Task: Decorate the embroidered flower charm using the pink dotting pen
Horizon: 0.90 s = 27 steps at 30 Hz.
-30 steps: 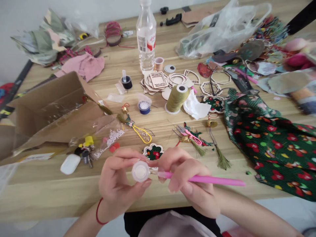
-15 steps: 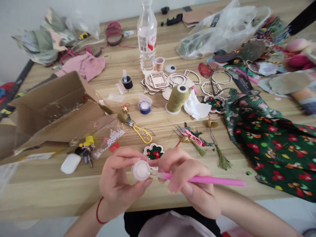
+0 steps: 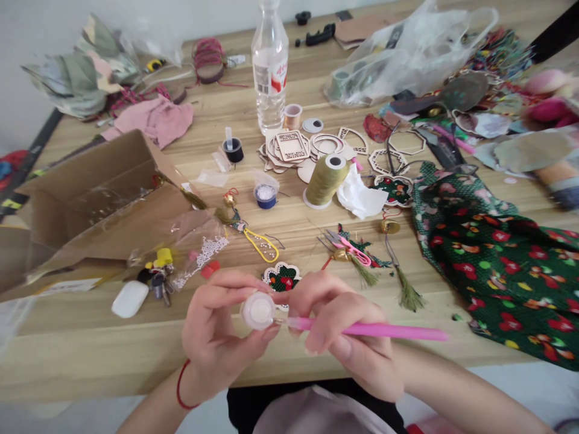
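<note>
In the left hand (image 3: 212, 331), the grip is closed on a small translucent pot (image 3: 258, 311), held at its edges by thumb and fingers — presumably so that its round, pale face is left uncovered. In the right hand (image 3: 348, 328), a pink pen (image 3: 398, 331) is gripped close to its tip, probably for fine control. The tip is aimed at the pot's rim; whether contact is made cannot be told. Both hands are held near each other over the near part of the surface (image 3: 136, 355), likely so that one is steadied against the other.

A flower piece (image 3: 280, 278) lies just beyond, partly hidden by the hands. Scissors (image 3: 348, 247) are laid past the right hand — within easy reach, it is judged. Farther off, a spool (image 3: 323, 184) is stood on end, perhaps against rolling.
</note>
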Each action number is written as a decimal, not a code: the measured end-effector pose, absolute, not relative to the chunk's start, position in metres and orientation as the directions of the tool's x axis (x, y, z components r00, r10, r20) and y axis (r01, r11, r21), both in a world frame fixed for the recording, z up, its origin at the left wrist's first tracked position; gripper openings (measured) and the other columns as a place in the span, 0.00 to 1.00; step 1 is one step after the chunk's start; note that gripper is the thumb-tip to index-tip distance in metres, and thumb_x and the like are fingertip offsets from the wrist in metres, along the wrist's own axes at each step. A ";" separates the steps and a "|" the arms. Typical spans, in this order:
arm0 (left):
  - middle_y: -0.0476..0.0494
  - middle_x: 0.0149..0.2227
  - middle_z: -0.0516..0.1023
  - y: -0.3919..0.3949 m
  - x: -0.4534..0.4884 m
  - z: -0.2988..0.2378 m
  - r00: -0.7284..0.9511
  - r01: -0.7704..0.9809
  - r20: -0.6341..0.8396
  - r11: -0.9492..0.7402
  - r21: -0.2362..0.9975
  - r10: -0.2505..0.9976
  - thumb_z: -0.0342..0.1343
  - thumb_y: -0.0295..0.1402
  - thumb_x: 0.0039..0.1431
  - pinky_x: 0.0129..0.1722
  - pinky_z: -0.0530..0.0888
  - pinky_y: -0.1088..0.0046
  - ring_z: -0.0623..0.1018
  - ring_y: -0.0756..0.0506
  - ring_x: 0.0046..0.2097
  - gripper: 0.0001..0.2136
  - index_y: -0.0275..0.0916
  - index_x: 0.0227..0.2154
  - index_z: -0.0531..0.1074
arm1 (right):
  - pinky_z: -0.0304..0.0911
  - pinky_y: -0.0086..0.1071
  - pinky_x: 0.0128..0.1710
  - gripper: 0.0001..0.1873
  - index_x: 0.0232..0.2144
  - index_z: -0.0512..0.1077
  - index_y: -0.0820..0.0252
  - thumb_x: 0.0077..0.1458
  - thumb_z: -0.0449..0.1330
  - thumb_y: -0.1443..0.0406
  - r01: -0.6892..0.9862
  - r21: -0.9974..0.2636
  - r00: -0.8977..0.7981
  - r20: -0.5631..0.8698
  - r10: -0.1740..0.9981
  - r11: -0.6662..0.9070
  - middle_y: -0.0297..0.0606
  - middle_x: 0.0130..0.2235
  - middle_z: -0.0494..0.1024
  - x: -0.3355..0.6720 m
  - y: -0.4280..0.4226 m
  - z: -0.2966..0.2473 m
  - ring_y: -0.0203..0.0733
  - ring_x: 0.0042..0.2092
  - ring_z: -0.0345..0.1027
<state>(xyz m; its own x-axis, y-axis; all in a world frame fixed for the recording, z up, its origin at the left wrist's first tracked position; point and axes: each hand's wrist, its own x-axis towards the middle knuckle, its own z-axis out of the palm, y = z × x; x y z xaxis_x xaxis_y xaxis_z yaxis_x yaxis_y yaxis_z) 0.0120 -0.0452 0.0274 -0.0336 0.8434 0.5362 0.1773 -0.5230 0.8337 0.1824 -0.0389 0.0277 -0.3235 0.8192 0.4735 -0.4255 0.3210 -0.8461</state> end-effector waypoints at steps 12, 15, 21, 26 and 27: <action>0.48 0.38 0.78 -0.043 0.007 0.026 0.029 0.119 0.559 -0.558 0.821 0.829 0.66 0.31 0.53 0.31 0.80 0.69 0.80 0.48 0.35 0.17 0.45 0.46 0.72 | 0.71 0.40 0.47 0.10 0.38 0.75 0.53 0.65 0.53 0.63 -0.468 -0.851 -0.303 0.407 0.862 0.237 0.36 0.37 0.73 0.182 -0.041 0.025 0.39 0.40 0.70; 0.47 0.39 0.78 -0.043 0.005 0.025 0.064 0.118 0.565 -0.569 0.814 0.822 0.64 0.29 0.55 0.34 0.80 0.70 0.80 0.48 0.37 0.16 0.41 0.46 0.71 | 0.71 0.41 0.47 0.10 0.40 0.75 0.52 0.66 0.53 0.63 -0.494 -0.845 -0.296 0.384 0.875 0.204 0.36 0.37 0.73 0.181 -0.041 0.024 0.39 0.40 0.70; 0.45 0.41 0.77 -0.044 0.004 0.024 0.092 0.074 0.554 -0.561 0.825 0.827 0.62 0.27 0.57 0.38 0.80 0.69 0.80 0.47 0.39 0.16 0.38 0.48 0.70 | 0.70 0.41 0.49 0.10 0.41 0.75 0.52 0.66 0.53 0.63 -0.506 -0.840 -0.286 0.378 0.881 0.197 0.37 0.37 0.74 0.182 -0.041 0.022 0.40 0.42 0.70; 0.44 0.41 0.77 -0.044 0.004 0.024 0.087 0.067 0.563 -0.569 0.820 0.822 0.64 0.28 0.56 0.38 0.79 0.69 0.79 0.47 0.39 0.16 0.37 0.47 0.70 | 0.70 0.41 0.49 0.09 0.41 0.74 0.51 0.66 0.53 0.62 -0.494 -0.846 -0.282 0.373 0.884 0.199 0.36 0.37 0.73 0.181 -0.041 0.021 0.40 0.42 0.70; 0.44 0.41 0.77 -0.044 0.004 0.024 0.083 0.070 0.561 -0.567 0.821 0.823 0.64 0.28 0.56 0.38 0.79 0.68 0.79 0.47 0.39 0.16 0.38 0.47 0.70 | 0.70 0.41 0.49 0.09 0.41 0.74 0.51 0.66 0.53 0.62 -0.491 -0.848 -0.281 0.372 0.885 0.201 0.36 0.37 0.73 0.181 -0.041 0.021 0.40 0.42 0.70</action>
<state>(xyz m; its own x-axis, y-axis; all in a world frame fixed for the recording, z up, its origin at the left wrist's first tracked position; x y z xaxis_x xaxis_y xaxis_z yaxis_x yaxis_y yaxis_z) 0.0040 -0.0440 0.0236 0.0834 0.8234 0.5613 0.0695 -0.5667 0.8210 0.1812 -0.0407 0.0212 -0.2806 0.8847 0.3722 -0.4909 0.2010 -0.8477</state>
